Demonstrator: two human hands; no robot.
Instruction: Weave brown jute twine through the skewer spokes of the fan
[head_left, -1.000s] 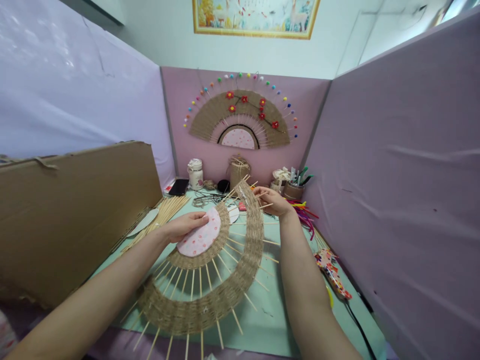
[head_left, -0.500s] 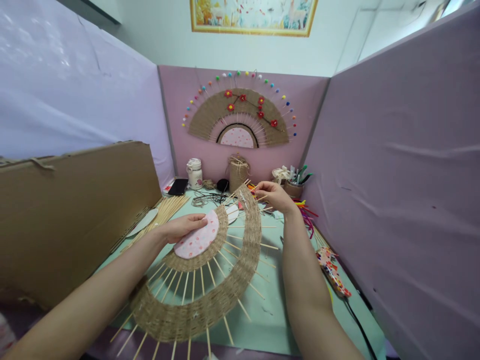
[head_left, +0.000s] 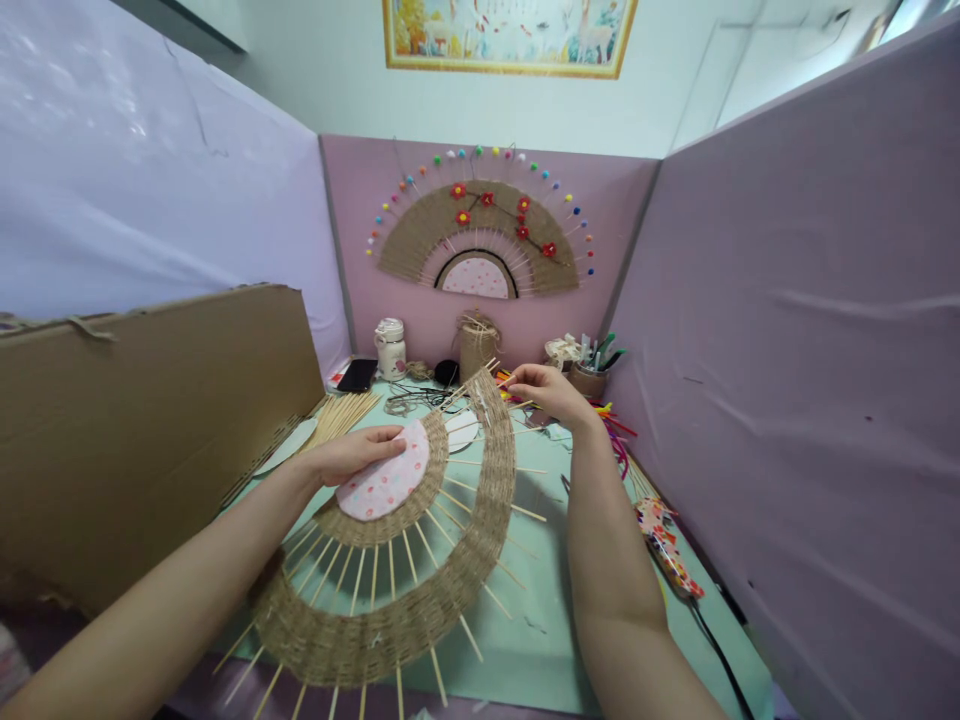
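A woven fan [head_left: 499, 480] of brown cord and thin wooden sticks is held tilted over the table, its stick ends fanning out towards me and to the right. My left hand [head_left: 360, 452] grips its pink dotted half-round centre [head_left: 386, 485], thumb on top and the other fingers mostly hidden. At the fan's upper end, my right hand [head_left: 544, 390] is closed with fingertips pinched at the end of a wooden stick [head_left: 504, 384]. Behind the sticks, a white round piece [head_left: 463, 430] lies on the table.
A finished fan [head_left: 420, 235] with red flowers hangs on the back panel. Cardboard [head_left: 150, 430] stands at left beside a bundle of sticks [head_left: 341, 415]. Along the back are a white jar [head_left: 390, 350], a twine-wrapped pot [head_left: 478, 350] and a tool cup [head_left: 589, 380]. A patterned corded tool [head_left: 671, 555] lies right.
The fan has shifted slightly left and turned a little, with my left hand moving along with it. My right hand stays almost in place at the upper end.
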